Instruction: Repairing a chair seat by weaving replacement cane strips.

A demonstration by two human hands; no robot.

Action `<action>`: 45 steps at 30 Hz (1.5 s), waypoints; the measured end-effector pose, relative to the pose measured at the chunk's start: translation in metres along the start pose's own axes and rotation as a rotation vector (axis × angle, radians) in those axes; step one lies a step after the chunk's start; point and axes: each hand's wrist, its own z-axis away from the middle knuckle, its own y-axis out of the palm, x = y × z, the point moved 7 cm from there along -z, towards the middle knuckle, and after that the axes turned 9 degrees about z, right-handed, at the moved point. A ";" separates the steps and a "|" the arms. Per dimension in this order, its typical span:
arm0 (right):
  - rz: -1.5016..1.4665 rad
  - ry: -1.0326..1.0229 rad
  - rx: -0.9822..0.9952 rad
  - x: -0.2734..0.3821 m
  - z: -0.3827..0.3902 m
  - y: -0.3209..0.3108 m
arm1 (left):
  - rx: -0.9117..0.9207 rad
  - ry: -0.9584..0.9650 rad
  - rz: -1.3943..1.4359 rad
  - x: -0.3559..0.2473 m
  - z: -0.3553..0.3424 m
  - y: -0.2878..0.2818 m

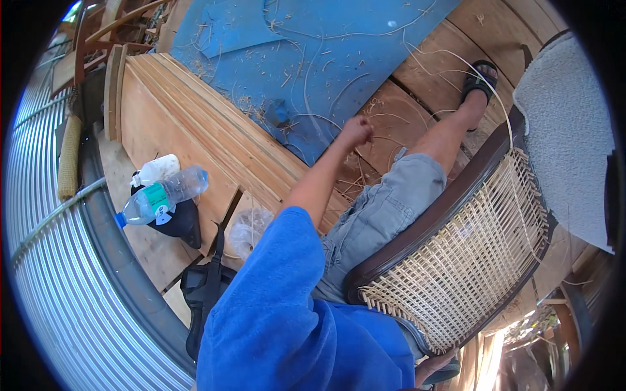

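Note:
A cane-woven panel in a dark wooden frame [456, 251] rests across my lap, with loose pale strands along its edge and one long strand [502, 104] arching over it. My left hand [357, 130] is raised beside my outstretched leg, near thin strands on the boards, fingers curled; whether they hold one is unclear. Low in the view, my right hand [433, 365] touches the lower edge of the panel's frame, its fingers mostly hidden.
Blue sheet [293, 58] with scraps lies ahead, stacked boards [189, 124] at left. Nearby are a water bottle [182, 186], white container [156, 168], clear bag [251, 228], black bag [205, 293] and corrugated metal [55, 274]. A pale textured pad [561, 130] stands right, wooden furniture [91, 39] upper left.

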 end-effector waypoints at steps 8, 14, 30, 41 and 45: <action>0.009 -0.046 0.108 0.007 0.000 0.004 | -0.053 -0.045 0.534 -0.035 0.018 -0.069; 0.056 -0.042 0.179 -0.004 -0.011 -0.002 | 0.009 -0.039 0.616 -0.042 0.038 -0.057; 0.750 -0.372 -0.091 0.098 -0.024 -0.043 | -0.145 0.646 -0.189 -0.147 0.246 0.010; -0.339 -0.603 0.993 0.235 0.155 0.178 | 0.744 0.731 -0.513 -0.192 0.367 0.130; -0.619 -0.491 0.947 0.223 0.150 0.168 | 0.890 0.610 -0.606 -0.189 0.376 0.147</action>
